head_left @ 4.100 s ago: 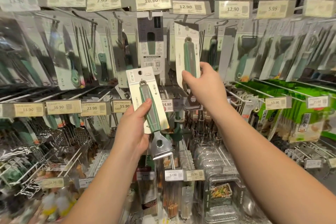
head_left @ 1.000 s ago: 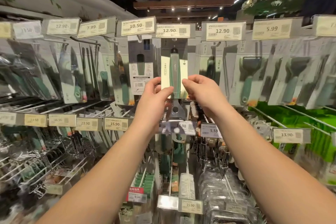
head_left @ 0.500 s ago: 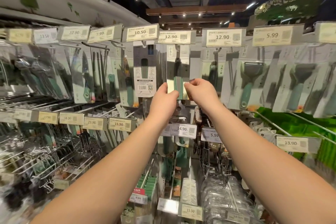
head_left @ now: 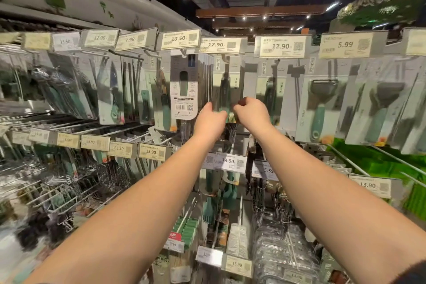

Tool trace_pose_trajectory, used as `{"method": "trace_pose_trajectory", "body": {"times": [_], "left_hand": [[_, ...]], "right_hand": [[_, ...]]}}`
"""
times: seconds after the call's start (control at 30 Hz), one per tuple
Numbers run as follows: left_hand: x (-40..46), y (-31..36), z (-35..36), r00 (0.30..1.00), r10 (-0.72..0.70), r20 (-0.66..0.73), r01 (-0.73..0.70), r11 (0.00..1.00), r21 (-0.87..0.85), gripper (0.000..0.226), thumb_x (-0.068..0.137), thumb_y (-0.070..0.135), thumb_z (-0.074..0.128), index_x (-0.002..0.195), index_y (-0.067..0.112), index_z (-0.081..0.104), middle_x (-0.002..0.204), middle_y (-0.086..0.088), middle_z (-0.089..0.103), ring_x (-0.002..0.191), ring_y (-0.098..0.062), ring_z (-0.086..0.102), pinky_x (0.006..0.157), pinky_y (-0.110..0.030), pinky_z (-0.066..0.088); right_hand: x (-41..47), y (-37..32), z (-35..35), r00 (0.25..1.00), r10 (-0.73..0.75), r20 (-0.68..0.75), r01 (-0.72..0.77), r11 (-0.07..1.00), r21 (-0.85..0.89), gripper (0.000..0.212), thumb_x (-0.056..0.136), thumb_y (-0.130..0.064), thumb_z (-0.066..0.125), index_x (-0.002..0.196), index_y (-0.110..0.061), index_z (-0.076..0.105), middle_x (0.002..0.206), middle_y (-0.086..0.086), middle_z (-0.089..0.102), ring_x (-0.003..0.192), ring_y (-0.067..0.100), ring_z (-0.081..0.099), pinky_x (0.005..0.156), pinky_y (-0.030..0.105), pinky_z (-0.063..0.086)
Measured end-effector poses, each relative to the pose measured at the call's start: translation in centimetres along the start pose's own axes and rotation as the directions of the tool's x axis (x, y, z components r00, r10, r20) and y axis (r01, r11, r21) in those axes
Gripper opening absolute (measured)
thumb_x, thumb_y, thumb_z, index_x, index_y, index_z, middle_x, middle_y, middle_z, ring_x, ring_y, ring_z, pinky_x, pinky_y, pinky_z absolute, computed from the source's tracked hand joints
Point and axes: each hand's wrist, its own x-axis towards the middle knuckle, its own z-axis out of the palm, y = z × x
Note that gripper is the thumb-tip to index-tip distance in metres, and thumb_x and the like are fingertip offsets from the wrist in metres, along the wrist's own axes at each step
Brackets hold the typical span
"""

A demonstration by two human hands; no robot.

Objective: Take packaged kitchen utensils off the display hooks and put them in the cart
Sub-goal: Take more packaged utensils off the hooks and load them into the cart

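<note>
A carded utensil pack with a green handle (head_left: 227,90) hangs under the 12.90 price tag (head_left: 222,44) in the top row. My left hand (head_left: 211,121) pinches its lower left edge and my right hand (head_left: 252,113) pinches its lower right edge. Both arms reach up and forward to it. The pack's metal head is mostly hidden behind my hands. The hook at its top is partly hidden by the tag, so I cannot tell if the pack is seated on it. No cart is in view.
More carded utensils hang to both sides, among them a green-handled peeler pack (head_left: 320,101) on the right and a grey card pack (head_left: 184,85) on the left. Lower hooks with price tags (head_left: 229,161) stick out below my wrists. Green boxes (head_left: 378,161) sit at the right.
Both hands have raised the green-handled pack up to the top row under the 12.90 tag. My view has tilted upward toward the ceiling.
</note>
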Motion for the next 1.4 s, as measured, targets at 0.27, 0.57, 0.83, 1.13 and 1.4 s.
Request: {"method": "trace_pose_trajectory", "body": {"times": [0.27, 0.57, 0.83, 1.13, 1.4], "left_hand": [[-0.6, -0.1, 0.7, 1.0, 0.016, -0.018, -0.016, 1.0, 0.016, 0.058, 0.098, 0.017, 0.047, 0.154, 0.016, 0.032, 0.122, 0.004, 0.058, 0.064, -0.012, 0.052, 0.058, -0.028, 0.045], [-6.5, -4.3, -1.8, 0.998, 0.058, 0.015, -0.058, 0.998, 0.04, 0.053, 0.098, 0.022, 0.051, 0.151, 0.023, 0.041, 0.144, 0.008, 0.053, 0.098, 0.002, 0.051, 0.07, -0.01, 0.035], [-14.2, -17.7, -12.3, 0.957, -0.17, -0.235, 0.21, 0.965, 0.157, 0.018, 0.091, 0.019, 0.059, 0.106, 0.028, 0.065, 0.101, 0.008, 0.068, 0.09, -0.004, 0.062, 0.081, -0.021, 0.047], [-25.9, -32.6, -24.0, 0.73, -0.55, -0.405, 0.647, 0.747, 0.152, 0.016, 0.094, 0.02, 0.059, 0.108, 0.02, 0.066, 0.094, 0.0, 0.064, 0.087, -0.023, 0.062, 0.069, -0.026, 0.038], [-33.4, -43.1, -34.3, 0.556, -0.729, -0.398, 0.82, 0.559, 0.122, 0.02, 0.098, 0.023, 0.054, 0.113, 0.015, 0.064, 0.096, -0.003, 0.067, 0.074, -0.017, 0.058, 0.069, -0.03, 0.044]], "right_hand": [[-0.2, 1.0, -0.1, 0.999, 0.0, 0.036, -0.001, 1.0, 0.03, 0.036, 0.096, -0.029, 0.058, 0.126, -0.009, 0.062, 0.116, 0.007, 0.069, 0.098, 0.024, 0.062, 0.075, 0.029, 0.042], [-6.3, 2.9, -1.0, 0.999, -0.055, 0.004, 0.052, 0.976, 0.211, 0.031, 0.094, -0.033, 0.062, 0.122, -0.023, 0.054, 0.11, -0.005, 0.061, 0.093, 0.011, 0.061, 0.078, 0.028, 0.049], [-16.8, 4.2, 11.0, 0.829, -0.203, 0.521, 0.165, 0.979, 0.118, 0.018, 0.096, -0.032, 0.063, 0.113, -0.027, 0.064, 0.096, -0.012, 0.064, 0.087, 0.006, 0.056, 0.064, 0.007, 0.036], [-29.6, 1.6, 28.0, 0.44, -0.218, 0.871, 0.282, 0.954, 0.097, 0.021, 0.097, -0.025, 0.06, 0.115, -0.018, 0.067, 0.102, -0.003, 0.064, 0.099, 0.017, 0.062, 0.082, 0.027, 0.043], [-40.7, -3.5, 40.8, 0.126, -0.076, 0.989, 0.328, 0.944, 0.031, 0.03, 0.102, -0.022, 0.054, 0.126, -0.009, 0.063, 0.121, 0.009, 0.066, 0.101, 0.018, 0.057, 0.086, 0.027, 0.042]]}}
